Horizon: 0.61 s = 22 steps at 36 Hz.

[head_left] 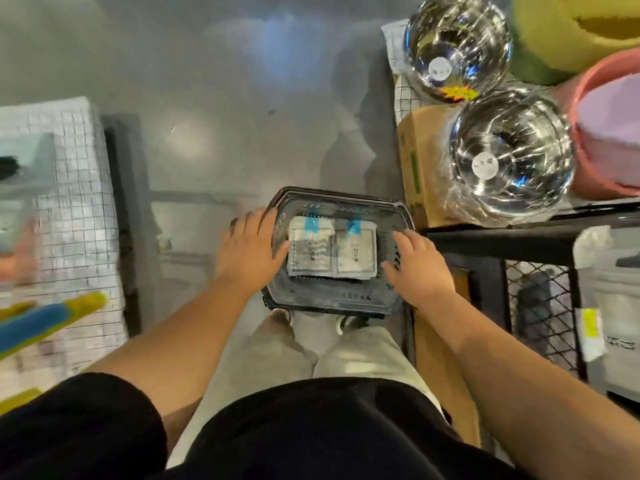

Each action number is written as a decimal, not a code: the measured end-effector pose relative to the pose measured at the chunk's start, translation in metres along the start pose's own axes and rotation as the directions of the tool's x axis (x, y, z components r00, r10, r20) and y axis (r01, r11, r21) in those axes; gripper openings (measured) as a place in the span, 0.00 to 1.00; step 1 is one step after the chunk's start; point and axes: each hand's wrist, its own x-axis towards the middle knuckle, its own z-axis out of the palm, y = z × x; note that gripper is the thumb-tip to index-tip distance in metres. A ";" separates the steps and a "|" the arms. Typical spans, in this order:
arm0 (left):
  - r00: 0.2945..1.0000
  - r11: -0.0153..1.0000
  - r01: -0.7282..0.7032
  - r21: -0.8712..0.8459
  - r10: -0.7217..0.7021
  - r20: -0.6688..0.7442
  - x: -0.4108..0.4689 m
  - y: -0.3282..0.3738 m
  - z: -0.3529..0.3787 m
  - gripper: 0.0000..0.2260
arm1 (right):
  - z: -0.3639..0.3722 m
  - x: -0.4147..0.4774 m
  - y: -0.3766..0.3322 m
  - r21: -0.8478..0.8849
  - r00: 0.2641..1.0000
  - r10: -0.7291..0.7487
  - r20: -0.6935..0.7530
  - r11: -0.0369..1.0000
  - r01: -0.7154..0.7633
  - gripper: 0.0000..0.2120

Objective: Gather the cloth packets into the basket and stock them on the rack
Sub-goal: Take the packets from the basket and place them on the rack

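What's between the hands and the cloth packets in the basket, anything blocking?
Nothing visible. The basket is open-topped, and the two cloth packets lie uncovered side by side in it. The left hand is at its left rim and the right hand at its right rim, both right beside the packets.

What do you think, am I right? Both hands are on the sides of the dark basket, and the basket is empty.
Not quite: the basket is not empty. The head view shows two cloth packets lying side by side inside it. The left hand and right hand are on its sides, as you said.
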 end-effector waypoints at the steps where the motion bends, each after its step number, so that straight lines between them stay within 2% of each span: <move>1: 1.000 1.000 0.011 -0.009 -0.011 0.011 0.005 -0.001 0.012 0.30 | 0.011 0.010 0.002 -0.012 1.000 -0.003 0.022 1.000 0.003 0.33; 5: 0.995 0.998 0.059 -0.030 -0.057 0.081 0.031 0.003 0.073 0.31 | 0.062 0.051 0.015 -0.034 0.994 0.020 0.107 0.999 -0.016 0.33; 9: 0.993 0.996 0.081 -0.048 -0.077 0.092 0.065 0.006 0.140 0.31 | 0.120 0.100 0.035 -0.056 0.980 0.022 0.197 0.998 -0.011 0.33; 17: 0.984 0.988 0.132 -0.083 -0.121 0.133 0.135 -0.003 0.295 0.32 | 0.250 0.199 0.068 -0.082 0.965 -0.002 0.262 0.996 0.024 0.32; 22: 0.978 0.989 0.143 -0.043 -0.135 0.160 0.168 -0.007 0.382 0.32 | 0.328 0.253 0.082 -0.066 0.963 0.039 0.268 0.998 -0.022 0.33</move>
